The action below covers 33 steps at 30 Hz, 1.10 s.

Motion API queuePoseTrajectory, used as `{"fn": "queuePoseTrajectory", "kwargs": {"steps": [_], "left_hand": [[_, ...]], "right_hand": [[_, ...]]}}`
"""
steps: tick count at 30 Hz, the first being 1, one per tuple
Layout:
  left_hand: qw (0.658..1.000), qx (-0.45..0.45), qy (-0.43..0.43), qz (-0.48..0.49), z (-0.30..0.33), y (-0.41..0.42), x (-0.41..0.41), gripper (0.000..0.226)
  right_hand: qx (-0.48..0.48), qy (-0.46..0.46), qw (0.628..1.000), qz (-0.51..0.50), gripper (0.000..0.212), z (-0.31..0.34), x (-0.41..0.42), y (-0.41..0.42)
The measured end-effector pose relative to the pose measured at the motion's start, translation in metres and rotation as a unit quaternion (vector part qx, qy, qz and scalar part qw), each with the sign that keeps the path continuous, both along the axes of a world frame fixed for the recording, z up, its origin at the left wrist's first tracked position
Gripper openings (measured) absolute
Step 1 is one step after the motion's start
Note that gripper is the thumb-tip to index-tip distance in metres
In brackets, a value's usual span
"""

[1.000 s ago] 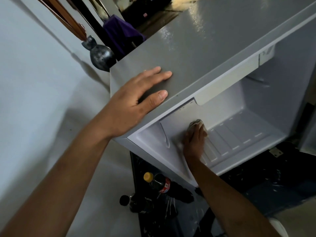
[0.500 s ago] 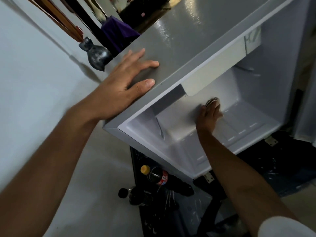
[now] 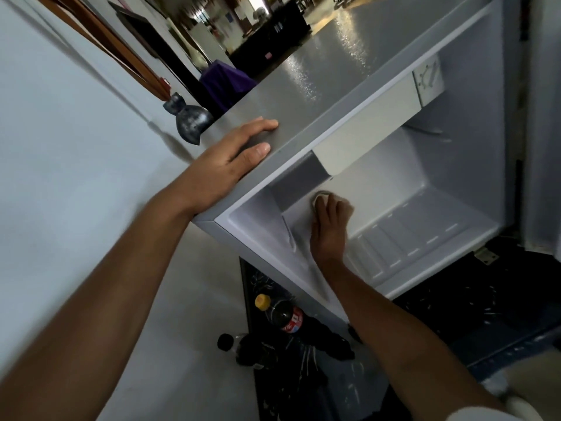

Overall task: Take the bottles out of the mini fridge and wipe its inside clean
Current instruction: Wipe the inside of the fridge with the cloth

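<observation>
The grey mini fridge [image 3: 334, 95] stands open, its white inside [image 3: 425, 214] holding no bottles. My left hand [image 3: 230, 165] lies flat on the fridge's top near the front left corner. My right hand [image 3: 331, 226] reaches inside and presses a pale cloth [image 3: 319, 198] against the back wall near the left side; only the cloth's edge shows past my fingers. Two dark bottles lie on the floor below the fridge: one with a yellow cap and red label [image 3: 282, 314], one with a black cap [image 3: 243, 344].
A dark round vase [image 3: 189, 118] stands on the floor beside the fridge's left side. A dark patterned mat [image 3: 455, 323] lies under and in front of the fridge. The open door's edge [image 3: 543, 147] rises at the far right. The grey floor stretches left.
My right hand with the cloth has slid along the back wall, first right, then back towards the left. My left hand stays on the top. The view has shifted.
</observation>
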<state>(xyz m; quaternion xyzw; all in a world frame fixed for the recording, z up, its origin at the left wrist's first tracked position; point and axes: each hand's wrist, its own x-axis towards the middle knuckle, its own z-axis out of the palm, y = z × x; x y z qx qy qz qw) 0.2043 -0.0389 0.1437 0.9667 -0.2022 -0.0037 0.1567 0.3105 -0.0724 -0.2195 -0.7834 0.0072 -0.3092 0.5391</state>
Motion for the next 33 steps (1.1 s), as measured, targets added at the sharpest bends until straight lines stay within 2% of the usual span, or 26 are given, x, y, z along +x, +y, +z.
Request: {"fn": "queuePoseTrajectory", "kwargs": {"steps": [4,7,9,13,15,17,19,22,25,29,33], "left_hand": [[1.0,0.008,-0.002,0.011,0.001,-0.003,-0.004,0.041],[1.0,0.012,-0.008,0.014,0.001,-0.006,-0.006,0.043],[1.0,0.016,-0.014,0.017,0.002,-0.007,-0.005,0.042],[0.999,0.026,-0.027,0.022,0.002,-0.008,-0.006,0.039],[0.999,0.025,-0.027,0.025,0.001,-0.008,-0.006,0.04],[0.999,0.028,-0.031,0.025,0.0,-0.007,-0.005,0.039],[0.999,0.031,-0.03,0.02,0.001,-0.006,-0.004,0.04],[0.999,0.033,-0.029,0.018,0.0,-0.006,-0.003,0.04],[0.999,0.029,-0.03,0.019,0.0,-0.003,-0.003,0.041],[0.999,0.034,-0.03,0.023,0.0,-0.001,-0.002,0.043],[0.999,0.033,-0.027,0.027,-0.001,0.001,-0.001,0.045]], "right_hand": [[0.002,0.058,0.998,-0.032,0.052,-0.019,0.013,-0.021],[0.022,0.136,0.989,-0.046,0.06,-0.025,0.019,-0.047],[0.075,0.17,0.981,-0.048,0.062,-0.02,0.026,-0.061],[0.213,0.175,0.958,-0.078,0.057,-0.001,0.047,-0.079],[0.167,0.129,0.974,-0.079,0.055,-0.003,0.045,-0.079],[0.044,0.022,0.998,-0.047,0.051,-0.009,0.037,-0.065],[-0.022,-0.051,0.998,-0.028,0.046,-0.01,0.032,-0.05],[-0.087,-0.09,0.992,-0.021,0.048,-0.01,0.03,-0.044],[-0.139,-0.069,0.987,-0.04,0.054,-0.017,0.039,-0.059],[-0.082,0.024,0.992,-0.087,0.053,-0.01,0.058,-0.082],[-0.034,0.076,0.99,-0.117,0.061,-0.006,0.071,-0.102]]}}
